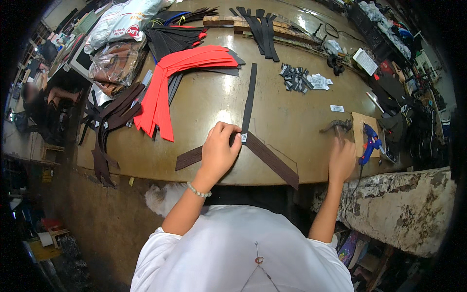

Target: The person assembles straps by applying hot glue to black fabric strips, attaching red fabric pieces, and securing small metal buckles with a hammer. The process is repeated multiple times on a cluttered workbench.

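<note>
My left hand (223, 151), a bead bracelet at its wrist, has its fingers curled and pressed together on a dark brown ribbed strap (272, 159). The strap's two arms spread toward the table's near edge in an upturned V. At their meeting point a small white label (244, 138) shows beside my fingertips. From there a straight black strip (250, 97) runs away from me. My right hand (342, 158), smeared by motion, is off to the right, just short of a dark curved tool (336, 126). Beside it a blue glue gun (370, 144) lies on a cardboard piece (358, 121).
Red strips (194, 61) and brown straps (114, 114) are piled at left, near plastic-wrapped bags (116, 63). Small labels (296, 79) lie in a heap beyond my hands; one label (336, 108) lies alone. Black strips (262, 34) rest over a wooden bar (292, 33).
</note>
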`<state>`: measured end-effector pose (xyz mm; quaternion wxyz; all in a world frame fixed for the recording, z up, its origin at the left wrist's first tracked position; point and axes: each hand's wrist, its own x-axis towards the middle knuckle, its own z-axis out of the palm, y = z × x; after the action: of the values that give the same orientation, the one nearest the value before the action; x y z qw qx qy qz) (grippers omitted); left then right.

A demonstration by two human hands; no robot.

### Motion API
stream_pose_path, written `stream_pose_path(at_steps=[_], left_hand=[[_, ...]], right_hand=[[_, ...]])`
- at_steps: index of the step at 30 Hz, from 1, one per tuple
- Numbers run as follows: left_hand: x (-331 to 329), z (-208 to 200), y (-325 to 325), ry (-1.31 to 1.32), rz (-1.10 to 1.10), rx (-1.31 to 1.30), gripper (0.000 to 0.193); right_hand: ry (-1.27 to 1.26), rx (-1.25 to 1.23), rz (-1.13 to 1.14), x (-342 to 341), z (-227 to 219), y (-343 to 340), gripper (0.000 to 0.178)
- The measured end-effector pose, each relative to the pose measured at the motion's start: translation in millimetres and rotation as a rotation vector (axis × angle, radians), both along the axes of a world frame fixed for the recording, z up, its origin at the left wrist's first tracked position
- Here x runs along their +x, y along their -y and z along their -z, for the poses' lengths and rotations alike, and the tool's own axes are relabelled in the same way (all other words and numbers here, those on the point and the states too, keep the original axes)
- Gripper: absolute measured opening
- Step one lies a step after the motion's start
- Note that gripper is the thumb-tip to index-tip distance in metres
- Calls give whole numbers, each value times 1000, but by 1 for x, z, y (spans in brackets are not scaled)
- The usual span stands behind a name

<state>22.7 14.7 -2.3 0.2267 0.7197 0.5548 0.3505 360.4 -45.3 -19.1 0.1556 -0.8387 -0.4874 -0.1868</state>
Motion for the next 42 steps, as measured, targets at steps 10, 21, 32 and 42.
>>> stream_pose_path(at_steps=[10, 21, 32, 42], left_hand=[[-27, -14, 8, -88, 11, 107, 27], [-17, -40, -15, -139, 474, -91, 14], [-230, -133, -47, -40, -665, 528, 18], [-348, 2, -2, -593, -932, -243, 87]], right_hand=[[-26, -12, 26, -2, -3, 0, 40], [-1, 5, -15, 0, -1, -1, 39], [29, 12, 14, 3, 2, -1, 40], [15, 5, 1, 2, 0, 0, 40]])
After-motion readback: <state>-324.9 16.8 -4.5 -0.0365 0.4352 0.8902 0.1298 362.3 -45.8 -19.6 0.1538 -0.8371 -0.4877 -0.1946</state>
